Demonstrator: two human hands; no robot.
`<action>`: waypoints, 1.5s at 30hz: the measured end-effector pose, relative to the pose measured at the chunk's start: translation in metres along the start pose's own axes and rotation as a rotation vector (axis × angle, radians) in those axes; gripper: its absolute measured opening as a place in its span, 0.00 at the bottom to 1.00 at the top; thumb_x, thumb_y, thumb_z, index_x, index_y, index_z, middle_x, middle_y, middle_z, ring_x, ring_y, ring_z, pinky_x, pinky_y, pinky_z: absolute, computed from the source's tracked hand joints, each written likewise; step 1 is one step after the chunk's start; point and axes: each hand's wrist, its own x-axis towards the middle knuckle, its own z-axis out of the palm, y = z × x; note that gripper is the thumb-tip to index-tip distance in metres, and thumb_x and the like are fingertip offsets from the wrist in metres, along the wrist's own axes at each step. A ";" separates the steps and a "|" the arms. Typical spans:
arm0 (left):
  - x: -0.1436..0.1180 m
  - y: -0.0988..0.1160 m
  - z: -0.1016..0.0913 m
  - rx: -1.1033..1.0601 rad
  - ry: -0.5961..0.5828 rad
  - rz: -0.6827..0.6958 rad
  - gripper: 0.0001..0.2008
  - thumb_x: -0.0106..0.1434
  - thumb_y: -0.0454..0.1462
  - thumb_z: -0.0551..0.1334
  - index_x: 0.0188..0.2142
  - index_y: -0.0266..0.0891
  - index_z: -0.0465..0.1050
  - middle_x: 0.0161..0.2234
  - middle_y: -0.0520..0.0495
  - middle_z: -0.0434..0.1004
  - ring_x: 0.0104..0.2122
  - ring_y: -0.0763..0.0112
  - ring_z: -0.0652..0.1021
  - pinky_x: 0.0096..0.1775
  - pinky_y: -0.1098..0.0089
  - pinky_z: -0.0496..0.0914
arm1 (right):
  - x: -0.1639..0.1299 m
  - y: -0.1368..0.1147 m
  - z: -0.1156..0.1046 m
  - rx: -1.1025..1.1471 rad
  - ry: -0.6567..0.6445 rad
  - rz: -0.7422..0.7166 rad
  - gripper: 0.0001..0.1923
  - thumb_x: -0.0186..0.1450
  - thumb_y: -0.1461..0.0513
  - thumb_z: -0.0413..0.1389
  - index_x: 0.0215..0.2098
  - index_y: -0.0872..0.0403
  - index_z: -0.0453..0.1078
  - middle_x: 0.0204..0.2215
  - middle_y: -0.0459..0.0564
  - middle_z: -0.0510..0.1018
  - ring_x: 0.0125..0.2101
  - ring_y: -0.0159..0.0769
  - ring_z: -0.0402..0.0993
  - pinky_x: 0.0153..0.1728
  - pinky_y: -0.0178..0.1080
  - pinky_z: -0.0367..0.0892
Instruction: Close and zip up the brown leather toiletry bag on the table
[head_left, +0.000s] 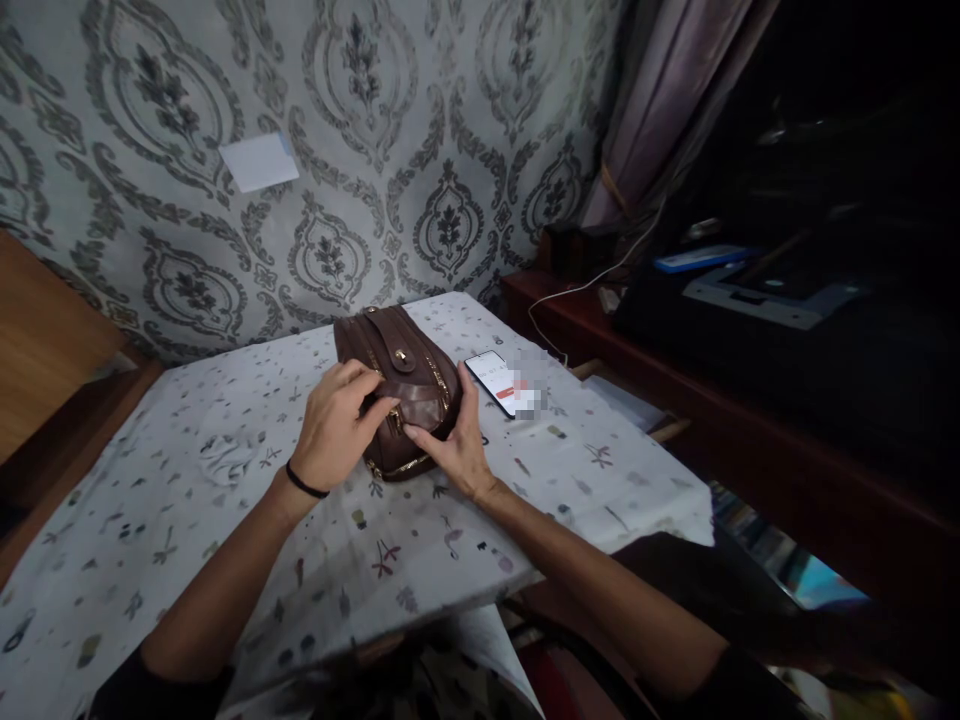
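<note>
A brown leather bag (420, 405) with gold-coloured zippers lies on the table, its long side running away from me. My left hand (341, 420), with a black band on the wrist, is on the bag's near left part. Its thumb and forefinger pinch at the zipper (397, 422) there; the exact bit between the fingertips is hidden. Against the bag's near right side, my right hand (461, 445) grips with the thumb on the near edge and the fingers along the side. Just right of that hand, a phone (491, 378) with a lit screen lies flat.
A white patterned cloth (247, 540) covers the table, which meets a patterned wall (330, 240). To the right stands a dark red wooden unit (600, 355) with a white cable (577, 292) and a large dark screen. Wooden furniture (60, 350) borders the left side.
</note>
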 end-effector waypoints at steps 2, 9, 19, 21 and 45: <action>0.000 0.000 0.000 0.006 -0.001 -0.006 0.10 0.66 0.35 0.61 0.28 0.41 0.65 0.33 0.47 0.71 0.36 0.61 0.73 0.38 0.65 0.66 | 0.000 0.002 0.000 0.002 -0.003 0.000 0.55 0.61 0.44 0.63 0.73 0.52 0.36 0.70 0.63 0.49 0.70 0.54 0.47 0.69 0.61 0.49; 0.006 -0.001 -0.001 0.035 -0.041 -0.034 0.16 0.67 0.37 0.60 0.25 0.43 0.57 0.28 0.50 0.67 0.33 0.64 0.72 0.35 0.66 0.63 | 0.000 0.005 -0.001 0.008 -0.018 -0.014 0.55 0.61 0.45 0.62 0.73 0.52 0.36 0.70 0.62 0.49 0.70 0.55 0.48 0.68 0.61 0.51; 0.001 0.002 -0.002 -0.059 -0.029 -0.088 0.18 0.67 0.37 0.60 0.24 0.43 0.54 0.27 0.51 0.65 0.32 0.64 0.70 0.34 0.66 0.62 | 0.001 0.002 -0.006 0.016 -0.070 -0.008 0.56 0.62 0.43 0.60 0.74 0.52 0.33 0.71 0.62 0.47 0.70 0.56 0.45 0.69 0.62 0.48; -0.004 0.004 0.000 -0.059 -0.001 -0.071 0.15 0.67 0.37 0.60 0.25 0.42 0.57 0.29 0.49 0.68 0.35 0.62 0.70 0.37 0.65 0.64 | 0.002 0.001 -0.007 0.004 -0.084 -0.024 0.56 0.62 0.43 0.60 0.74 0.51 0.31 0.71 0.61 0.47 0.70 0.56 0.45 0.69 0.63 0.47; -0.007 -0.001 0.003 -0.322 -0.022 -0.098 0.16 0.66 0.39 0.60 0.23 0.42 0.59 0.27 0.50 0.64 0.34 0.63 0.69 0.38 0.64 0.62 | 0.002 0.005 -0.007 0.014 -0.087 -0.040 0.55 0.63 0.40 0.57 0.74 0.53 0.32 0.70 0.64 0.49 0.70 0.56 0.46 0.69 0.62 0.47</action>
